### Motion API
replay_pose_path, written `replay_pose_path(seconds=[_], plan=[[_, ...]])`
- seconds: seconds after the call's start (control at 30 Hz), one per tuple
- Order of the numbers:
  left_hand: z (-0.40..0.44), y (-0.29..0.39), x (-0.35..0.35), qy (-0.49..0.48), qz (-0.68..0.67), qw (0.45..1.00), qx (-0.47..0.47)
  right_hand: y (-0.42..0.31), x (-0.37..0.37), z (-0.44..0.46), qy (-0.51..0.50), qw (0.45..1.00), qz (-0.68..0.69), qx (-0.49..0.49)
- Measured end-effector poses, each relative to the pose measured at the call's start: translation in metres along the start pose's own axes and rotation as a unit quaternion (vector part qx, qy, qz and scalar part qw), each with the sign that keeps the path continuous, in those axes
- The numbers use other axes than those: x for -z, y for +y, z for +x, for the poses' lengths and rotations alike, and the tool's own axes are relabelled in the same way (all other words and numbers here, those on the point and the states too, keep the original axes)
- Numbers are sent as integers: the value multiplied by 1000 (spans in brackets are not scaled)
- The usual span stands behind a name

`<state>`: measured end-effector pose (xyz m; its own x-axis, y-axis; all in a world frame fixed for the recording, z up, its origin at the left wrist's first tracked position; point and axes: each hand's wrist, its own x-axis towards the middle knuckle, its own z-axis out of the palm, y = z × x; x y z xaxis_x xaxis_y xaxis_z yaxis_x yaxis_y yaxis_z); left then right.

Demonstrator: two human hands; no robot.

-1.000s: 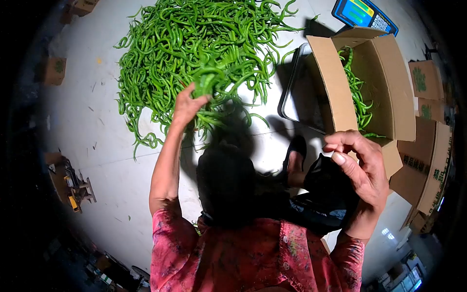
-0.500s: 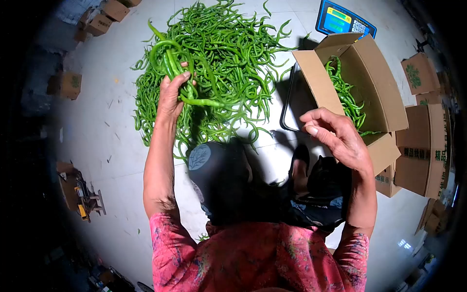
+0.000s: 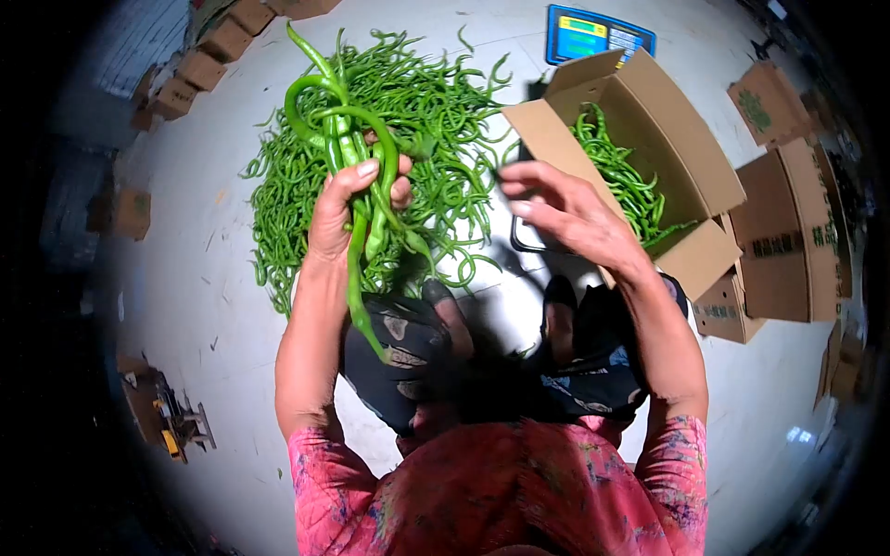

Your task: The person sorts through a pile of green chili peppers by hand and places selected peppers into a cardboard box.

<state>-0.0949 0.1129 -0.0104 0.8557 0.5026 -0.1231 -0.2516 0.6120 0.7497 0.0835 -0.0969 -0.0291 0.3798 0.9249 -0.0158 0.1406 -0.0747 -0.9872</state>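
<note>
My left hand [image 3: 357,199] is closed around a bunch of long green chili peppers [image 3: 350,139], their curled ends sticking out above and below the fist. Behind it a large heap of green chilies [image 3: 287,185] spreads over the floor. My right hand [image 3: 570,211] holds nothing that I can see; its fingers are apart and point left, in front of the near flap of an open cardboard box [image 3: 686,139]. More green chilies [image 3: 616,171] lie inside that box.
A blue digital scale display [image 3: 598,37] stands behind the box. Further cardboard boxes [image 3: 783,241] are at the right, and several small boxes [image 3: 199,69] line the upper left. A small tool-like object with yellow parts [image 3: 176,426] lies at the lower left.
My left hand has come closer with its bunch of chilies raised. My right hand has moved left and its fingers have straightened. The whole view has shifted a little.
</note>
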Motion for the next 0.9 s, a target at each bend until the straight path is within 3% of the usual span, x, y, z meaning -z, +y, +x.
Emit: replay_pose_path(seconds=[0.07,0.13,0.27,0.47,0.57,0.8,0.9], plan=[[-4,-8,-13,-37,-16,998,41,-8,-7,4,6,1000,25,-17],[-9,-19,-29,-37,-17,998,49,-4,-18,7,33,997,31,60],[-11,-36,-53,-69,-14,995,65,3,-27,1,33,993,-84,78],[-8,-49,-51,-69,-46,994,66,0,3,-6,20,986,164,-8],[-9,-48,-39,-55,-25,996,67,-12,24,-15,98,962,256,-13],[-5,-45,-24,-38,-2,998,43,3,71,-20,191,948,249,58],[-5,-43,-22,-37,-3,998,41,6,93,-24,269,916,281,102]])
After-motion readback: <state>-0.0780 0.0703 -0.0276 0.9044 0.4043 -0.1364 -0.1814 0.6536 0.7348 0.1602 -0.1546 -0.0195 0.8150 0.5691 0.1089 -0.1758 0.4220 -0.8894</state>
